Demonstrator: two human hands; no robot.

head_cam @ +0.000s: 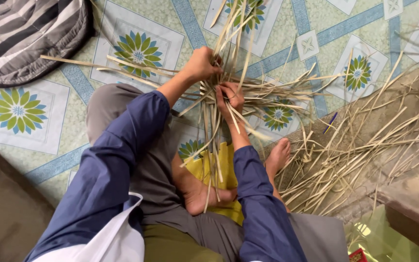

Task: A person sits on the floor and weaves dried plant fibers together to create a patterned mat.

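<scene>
Nearest, blue sleeves [122,160] and a bare foot [204,194] on the patterned mat [20,111]. Beyond, the left hand [201,64] and right hand [231,97] both clench pale leaf strips [229,73], apparently mid-weave; crossing the following strip would need a firm pinch.

floor: patterned green-and-blue vinyl mat [73,121] under me | on it: loose pale split reed strips [355,145] | striped grey quilt [25,34] | small blue pen [330,122]
</scene>
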